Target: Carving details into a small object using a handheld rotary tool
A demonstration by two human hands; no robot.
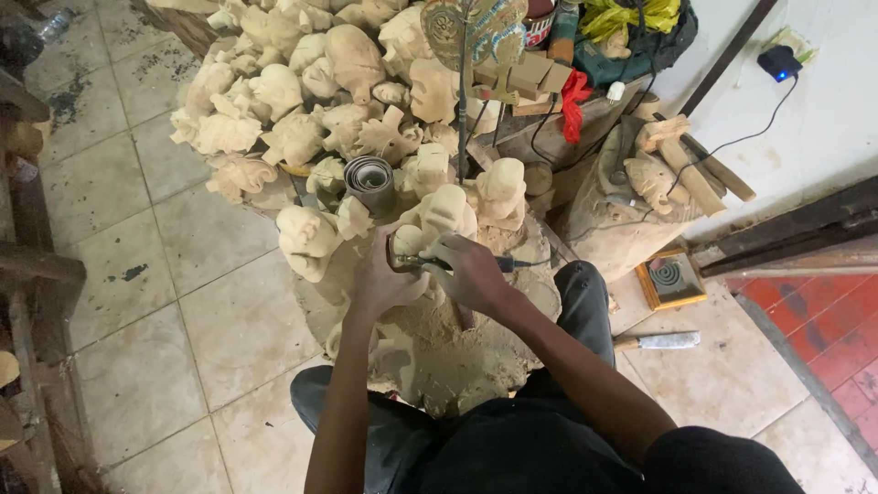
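Head view: the left hand (380, 279) is clenched around a small pale wood carving (407, 242), pinning it against the big stump (457, 357) between the person's knees. The right hand (471, 273) grasps a dark-handled tool (508, 264) laid across the piece, its tip hidden under the fingers. Judging by this, good work here means shallow, controlled strokes directed away from the holding fingers, with the piece braced firm. The carving lies on the stump's near top edge, touching both hands, just in front of the heap of unfinished carvings (302, 101).
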